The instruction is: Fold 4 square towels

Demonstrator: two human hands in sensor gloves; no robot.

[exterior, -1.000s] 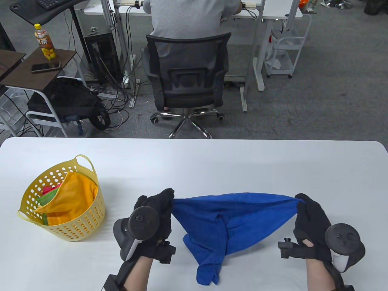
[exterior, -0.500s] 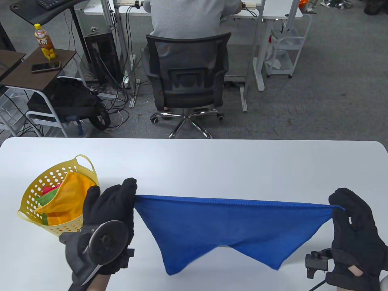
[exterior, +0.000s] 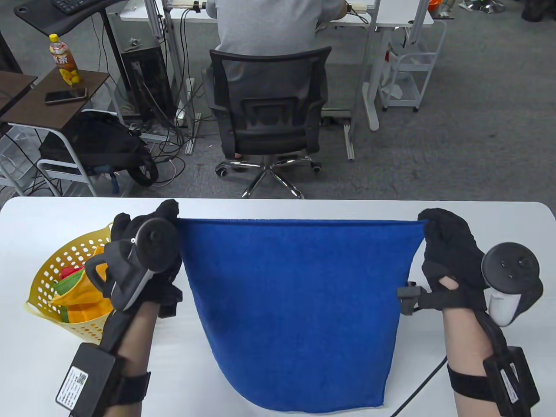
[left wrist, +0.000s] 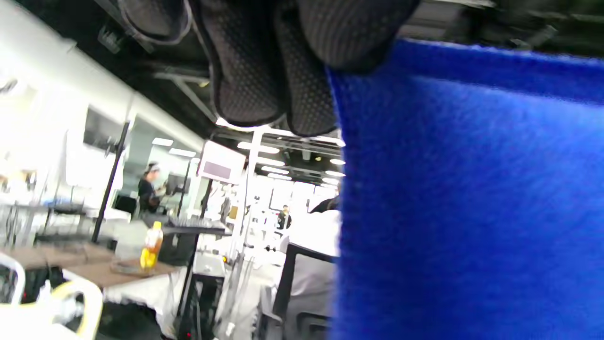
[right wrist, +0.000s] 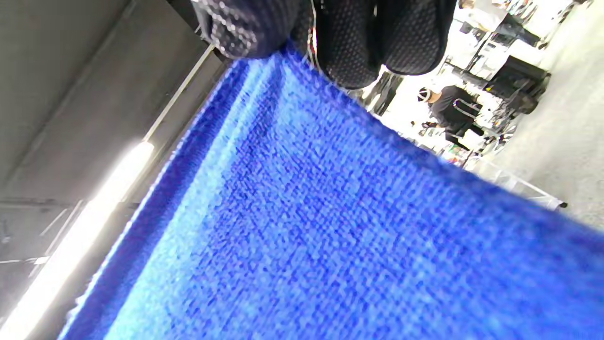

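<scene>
Both hands, left (exterior: 145,243) and right (exterior: 449,252), pinch the blue towel's (exterior: 295,312) top corners, stretched flat midair, so next it probably needs laying on the table (exterior: 278,208) to fold.

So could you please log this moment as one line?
left hand: pinches blue towel corner | right hand: pinches other corner | towel: spread, unfolded

A second ago the blue towel (exterior: 299,312) sagged bunched between the two hands near the surface's (exterior: 478,217) front edge. Half a second ago it was pulled taut along one edge, hanging in a triangle. Now the left hand (exterior: 145,252) and right hand (exterior: 451,256) have moved toward the far edge, and the towel spreads as a flat, full rectangle between them.
</scene>
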